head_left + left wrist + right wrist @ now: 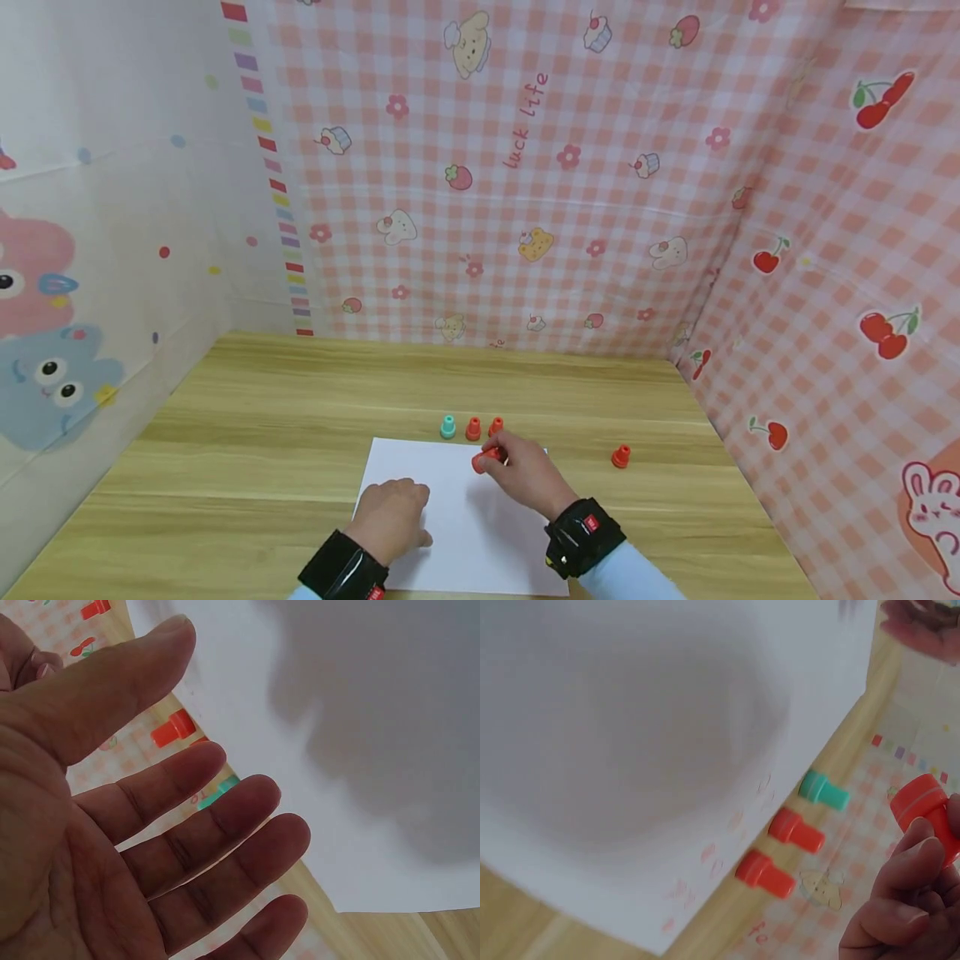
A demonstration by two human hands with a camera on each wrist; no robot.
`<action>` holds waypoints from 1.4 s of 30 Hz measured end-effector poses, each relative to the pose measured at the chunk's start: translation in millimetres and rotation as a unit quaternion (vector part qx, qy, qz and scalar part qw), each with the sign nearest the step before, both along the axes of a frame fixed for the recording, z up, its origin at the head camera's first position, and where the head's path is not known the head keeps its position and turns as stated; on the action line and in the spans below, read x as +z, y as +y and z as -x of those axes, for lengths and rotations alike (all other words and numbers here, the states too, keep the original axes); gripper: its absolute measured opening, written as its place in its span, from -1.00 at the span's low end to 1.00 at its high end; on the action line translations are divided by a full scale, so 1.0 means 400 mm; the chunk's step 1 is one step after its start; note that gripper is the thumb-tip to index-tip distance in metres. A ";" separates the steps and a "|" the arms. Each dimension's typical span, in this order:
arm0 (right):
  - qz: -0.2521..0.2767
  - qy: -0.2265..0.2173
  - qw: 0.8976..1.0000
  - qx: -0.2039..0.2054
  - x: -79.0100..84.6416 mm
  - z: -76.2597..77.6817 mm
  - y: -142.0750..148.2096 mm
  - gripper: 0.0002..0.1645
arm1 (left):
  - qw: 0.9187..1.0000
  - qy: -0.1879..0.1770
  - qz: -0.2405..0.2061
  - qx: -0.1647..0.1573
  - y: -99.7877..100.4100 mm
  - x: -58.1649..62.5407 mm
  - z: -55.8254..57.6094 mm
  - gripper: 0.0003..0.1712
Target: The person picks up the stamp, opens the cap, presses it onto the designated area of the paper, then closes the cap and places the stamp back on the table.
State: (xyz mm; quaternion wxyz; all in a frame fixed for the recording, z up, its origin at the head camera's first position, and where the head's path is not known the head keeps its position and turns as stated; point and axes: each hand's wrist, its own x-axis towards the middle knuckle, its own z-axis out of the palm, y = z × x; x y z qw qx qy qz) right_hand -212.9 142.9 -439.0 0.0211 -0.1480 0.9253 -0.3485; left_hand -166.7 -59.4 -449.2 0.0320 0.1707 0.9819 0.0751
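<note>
My right hand [531, 479] pinches a red toy stamp [482, 462] between thumb and fingers, above the far part of a white paper sheet [442, 475]. In the right wrist view that red stamp [916, 802] is tilted, its wide end clear of the fingers. My left hand [390, 518] hovers over the sheet's left side, fingers loosely extended, holding nothing. Just beyond the paper's far edge a teal stamp [447, 427] and two red stamps [473, 429] stand in a row; my right hand partly covers the rightmost one in the head view.
Another red stamp [621, 457] stands apart on the wooden table [247, 467], right of the paper. Faint pinkish marks [709, 853] show along the sheet's edge beside the row. A pink checked cloth [510, 200] hangs behind the table and along its right side.
</note>
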 end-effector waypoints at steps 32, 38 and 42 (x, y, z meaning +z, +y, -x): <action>-0.208 0.059 0.974 -0.070 -0.019 0.147 0.106 -0.72 | 1.000 -0.008 0.000 0.001 -0.001 -0.012 -0.005 -0.58; -0.230 0.064 0.969 -0.061 -0.038 0.173 0.105 -0.74 | 1.000 -0.016 0.005 0.004 -0.001 -0.014 -0.003 -0.57; -0.238 0.058 0.968 -0.050 -0.057 0.190 0.103 -0.75 | 1.000 -0.025 0.004 0.008 -0.002 -0.015 -0.003 -0.57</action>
